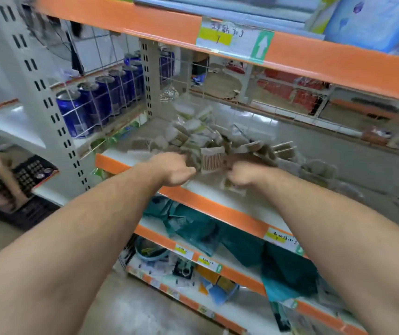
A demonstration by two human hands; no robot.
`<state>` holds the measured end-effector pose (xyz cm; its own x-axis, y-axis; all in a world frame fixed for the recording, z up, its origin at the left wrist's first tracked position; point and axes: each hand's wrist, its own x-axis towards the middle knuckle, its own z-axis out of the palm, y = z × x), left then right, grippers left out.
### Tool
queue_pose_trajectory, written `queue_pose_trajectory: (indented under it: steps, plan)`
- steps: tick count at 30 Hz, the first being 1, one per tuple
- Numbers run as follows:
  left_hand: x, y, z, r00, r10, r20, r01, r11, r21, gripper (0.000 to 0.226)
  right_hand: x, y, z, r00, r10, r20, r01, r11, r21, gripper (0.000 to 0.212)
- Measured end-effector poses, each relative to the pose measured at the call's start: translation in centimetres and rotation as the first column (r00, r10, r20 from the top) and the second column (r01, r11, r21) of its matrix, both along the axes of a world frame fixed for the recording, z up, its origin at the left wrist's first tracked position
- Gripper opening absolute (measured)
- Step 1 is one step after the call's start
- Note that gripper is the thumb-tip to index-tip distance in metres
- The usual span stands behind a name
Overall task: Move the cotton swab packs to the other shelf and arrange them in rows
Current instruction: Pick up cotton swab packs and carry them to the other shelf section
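Packs (208, 139) are lying in a loose heap on the shelf (121, 166). Left hand (176, 170) and right hand (244, 176) are digging in; blur, can't tell either grip. Careless pull is risking packs sliding off the edge.

Single head view: wide-angle, looking forward and down, close to shelf (200, 204).

shelving (338, 66) — orange-edged, white boards | uprights (36, 76): grey, slotted | wire mesh divider (92, 102) | floor (130, 308) — pale, glossy
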<state>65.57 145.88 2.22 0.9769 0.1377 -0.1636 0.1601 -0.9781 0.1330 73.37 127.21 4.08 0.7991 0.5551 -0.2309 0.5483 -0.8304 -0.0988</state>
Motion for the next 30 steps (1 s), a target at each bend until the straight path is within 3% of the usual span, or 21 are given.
queue_pose_trajectory:
  steps: [5,8,10,17,27,30]
  plan:
    - [2.1,0.8,-1.1,0.993,-0.023,0.115,0.02,0.999,0.033,0.033,1.9,1.6,0.4,0.992,0.017,0.128,-0.031,0.994,0.108,0.039]
    - [2.8,1.0,-1.6,0.991,-0.055,0.125,0.044,0.995,0.091,0.031,2.7,3.1,-0.3,0.99,0.095,0.102,-0.104,0.991,0.086,0.077]
    - [3.2,1.0,-1.8,0.988,-0.069,0.139,0.051,0.99,0.129,0.031,3.2,3.9,-1.3,0.986,0.134,0.096,-0.139,0.989,0.041,0.086]
    - [3.9,0.9,-1.5,0.986,-0.086,0.144,0.071,0.991,0.109,0.028,4.7,4.1,-3.0,0.941,0.151,0.303,-0.156,0.988,-0.008,0.029]
    - [5.3,0.2,-1.3,0.997,-0.019,0.07,0.013,0.996,0.093,0.032,5.7,1.6,0.3,0.959,0.107,0.263,-0.144,0.982,0.126,0.015]
    - [5.6,-0.6,-0.8,0.99,0.016,0.14,-0.035,0.991,0.131,0.031,5.9,0.1,1.8,0.949,0.053,0.311,-0.104,0.983,0.15,0.011]
